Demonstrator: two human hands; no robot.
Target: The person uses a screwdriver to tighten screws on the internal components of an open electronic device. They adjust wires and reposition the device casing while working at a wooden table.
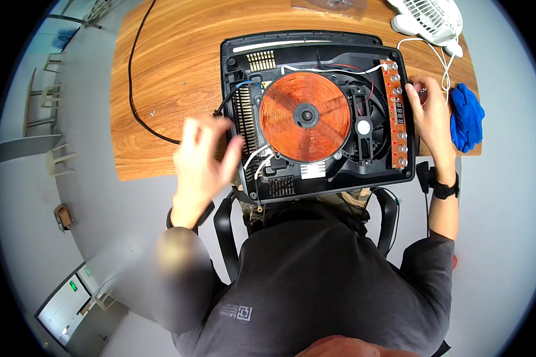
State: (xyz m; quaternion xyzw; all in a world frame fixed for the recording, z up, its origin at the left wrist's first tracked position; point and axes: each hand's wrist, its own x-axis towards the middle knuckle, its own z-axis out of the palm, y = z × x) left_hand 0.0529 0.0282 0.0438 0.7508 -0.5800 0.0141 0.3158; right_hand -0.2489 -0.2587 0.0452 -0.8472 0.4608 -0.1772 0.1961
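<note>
An opened induction cooker [333, 183] lies before me at the table's front edge, its inside facing up. A round copper coil [280, 119] fills its middle. Right of the coil are a black fan [372, 140] and an orange circuit board [394, 143] with a display. My left hand [205, 154] hovers by the cooker's left edge, thumb and fingers apart, slightly blurred, with nothing visible in it. Beside the right edge, my right hand [430, 113] has its fingers bent toward the thumb; a small shiny bit shows between them, too small to name.
A black cord [131, 77] runs across the wooden table [178, 53] to the cooker's left side. A blue cloth [467, 119] lies at the right edge, below a white fan [432, 21] with its cable. Small bits lie on the left. Clear plastic packaging [333, 6] is at the back.
</note>
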